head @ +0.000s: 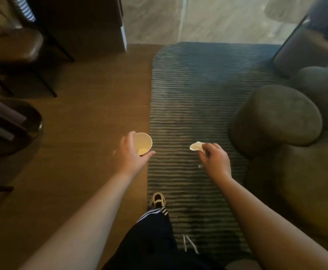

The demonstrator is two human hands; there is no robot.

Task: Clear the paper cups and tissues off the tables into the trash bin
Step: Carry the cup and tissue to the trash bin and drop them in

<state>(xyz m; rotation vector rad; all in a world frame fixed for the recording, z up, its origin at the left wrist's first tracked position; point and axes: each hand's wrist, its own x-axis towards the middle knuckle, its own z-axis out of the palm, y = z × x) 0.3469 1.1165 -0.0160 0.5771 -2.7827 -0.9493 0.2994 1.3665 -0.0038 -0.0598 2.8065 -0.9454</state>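
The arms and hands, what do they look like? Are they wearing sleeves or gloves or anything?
No gloves and no sleeves in view. Both forearms are bare from the bottom of the picture to the wrists, and the left hand and right hand are bare too. I can't see a watch, ring or bracelet on either one. Lower down there are dark trousers with white side stripes.

The left grip (129, 152) hides the cup's (142, 143) near wall. Most of the tissue (196, 146) is buried in the right grip (214, 159). The chair (13, 47) is cut off at the left edge.
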